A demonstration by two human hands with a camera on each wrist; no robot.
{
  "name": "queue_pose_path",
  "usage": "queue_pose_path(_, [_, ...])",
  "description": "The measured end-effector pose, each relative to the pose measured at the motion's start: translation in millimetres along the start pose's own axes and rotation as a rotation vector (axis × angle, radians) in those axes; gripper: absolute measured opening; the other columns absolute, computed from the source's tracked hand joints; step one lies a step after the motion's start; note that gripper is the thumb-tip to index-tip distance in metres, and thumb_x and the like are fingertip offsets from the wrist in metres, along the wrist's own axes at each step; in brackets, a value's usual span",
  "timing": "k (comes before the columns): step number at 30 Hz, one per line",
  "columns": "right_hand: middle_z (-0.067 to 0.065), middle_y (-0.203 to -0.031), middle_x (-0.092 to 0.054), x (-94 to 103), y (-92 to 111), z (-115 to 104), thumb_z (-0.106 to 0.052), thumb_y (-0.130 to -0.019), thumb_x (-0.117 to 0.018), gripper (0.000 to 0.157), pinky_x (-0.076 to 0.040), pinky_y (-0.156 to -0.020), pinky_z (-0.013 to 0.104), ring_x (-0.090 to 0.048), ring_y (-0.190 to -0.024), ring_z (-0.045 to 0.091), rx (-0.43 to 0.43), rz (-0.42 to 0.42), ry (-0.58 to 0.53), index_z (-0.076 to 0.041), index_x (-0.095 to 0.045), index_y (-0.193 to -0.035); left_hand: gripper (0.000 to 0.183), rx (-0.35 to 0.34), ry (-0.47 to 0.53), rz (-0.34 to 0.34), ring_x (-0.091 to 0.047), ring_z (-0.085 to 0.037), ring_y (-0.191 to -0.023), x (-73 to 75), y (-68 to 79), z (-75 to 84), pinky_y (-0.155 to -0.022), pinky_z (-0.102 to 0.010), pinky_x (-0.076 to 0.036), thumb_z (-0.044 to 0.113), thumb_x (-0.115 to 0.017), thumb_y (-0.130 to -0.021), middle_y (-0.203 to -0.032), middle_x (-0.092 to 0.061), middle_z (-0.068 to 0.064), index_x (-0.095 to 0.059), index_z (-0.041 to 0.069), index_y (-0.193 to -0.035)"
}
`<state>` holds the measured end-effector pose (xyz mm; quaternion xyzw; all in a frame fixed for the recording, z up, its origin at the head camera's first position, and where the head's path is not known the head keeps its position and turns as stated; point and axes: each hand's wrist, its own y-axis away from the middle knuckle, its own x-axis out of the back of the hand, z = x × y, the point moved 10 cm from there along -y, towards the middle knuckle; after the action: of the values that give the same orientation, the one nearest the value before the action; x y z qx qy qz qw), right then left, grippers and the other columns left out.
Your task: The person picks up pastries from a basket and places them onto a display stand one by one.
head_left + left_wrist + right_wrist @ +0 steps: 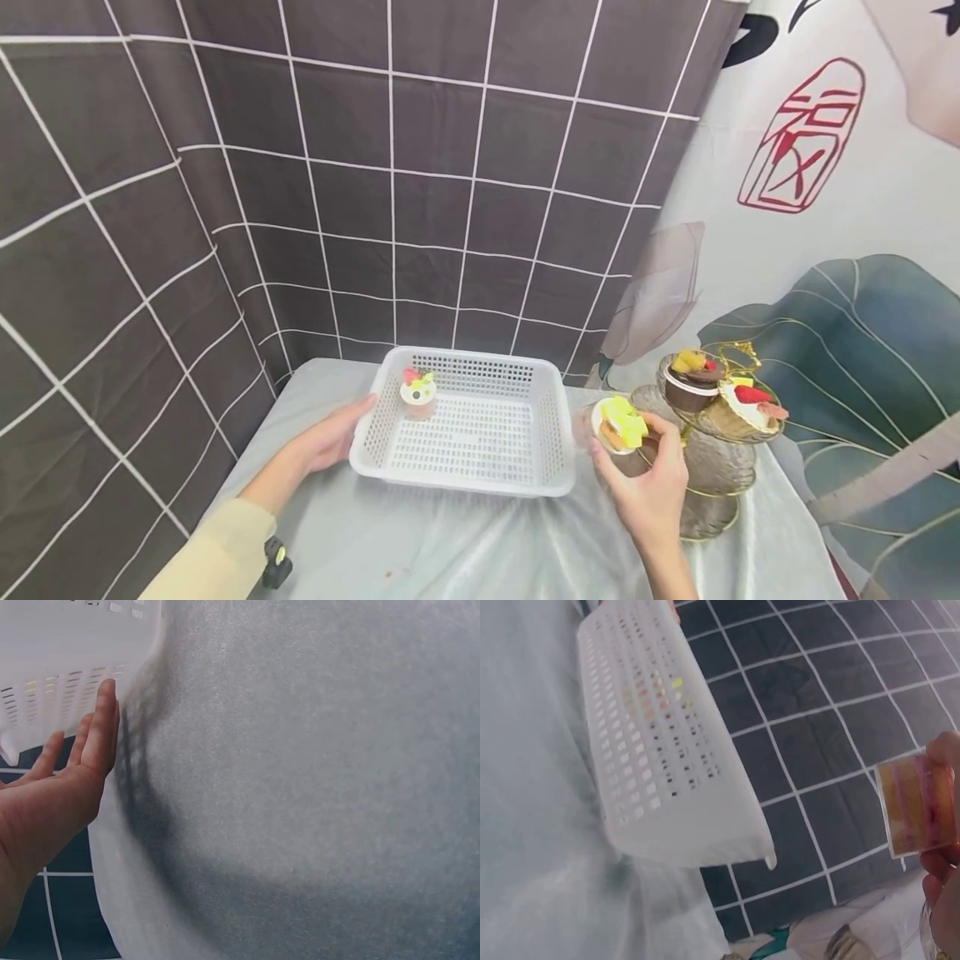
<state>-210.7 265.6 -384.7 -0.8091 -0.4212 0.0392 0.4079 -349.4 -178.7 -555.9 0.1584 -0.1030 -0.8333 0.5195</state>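
A white plastic basket (463,483) with slotted walls stands on the table. Inside it, near the left wall, is a small dessert cup (418,400) topped with white cream and red and green pieces. My left hand (333,435) reaches the basket's left side, its fingers extended along the outer wall in the left wrist view. Just beyond the basket's right end, my right hand (651,492) grips a clear cake cup (916,806) between thumb and fingers. Yellow fruit pieces and cream top this cup, and yellow and pink layers show through its side.
To the right stands a tiered glass stand (708,517) with gold rims. Its top tier carries a chocolate cupcake (692,385) and a strawberry-topped cupcake (738,412). A pale cloth (450,550) covers the table, and a dark grid-patterned curtain (442,200) hangs behind.
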Motion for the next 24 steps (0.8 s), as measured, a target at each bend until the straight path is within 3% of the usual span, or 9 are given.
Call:
queue_pose_path(8, [0.013,-0.112,-0.066,21.0,3,18,-0.004,-0.069,-0.096,0.070,-0.042,-0.091,0.013,-0.053,-0.101,-0.002,-0.022,0.126,0.069,0.009,-0.061,-0.129,0.076,0.023,-0.021,0.007,-0.038,-0.045,-0.152,0.2,-3.9,1.1,-0.117,-0.060,-0.043,0.060,-0.028,-0.114,-0.167,-0.034,-0.026,-0.009,0.014,-0.172])
queue_pose_path(24, [0.021,-0.115,-0.066,29.1,2,48,-0.014,-0.081,-0.093,0.064,-0.042,-0.084,0.015,-0.050,-0.100,-0.001,-0.204,0.126,0.167,0.006,-0.063,-0.134,0.075,0.040,-0.008,0.055,-0.037,-0.044,-0.152,3.6,-0.1,-1.8,-0.119,-0.059,-0.041,0.061,-0.029,-0.113,-0.166,-0.037,-0.023,-0.014,0.017,-0.172])
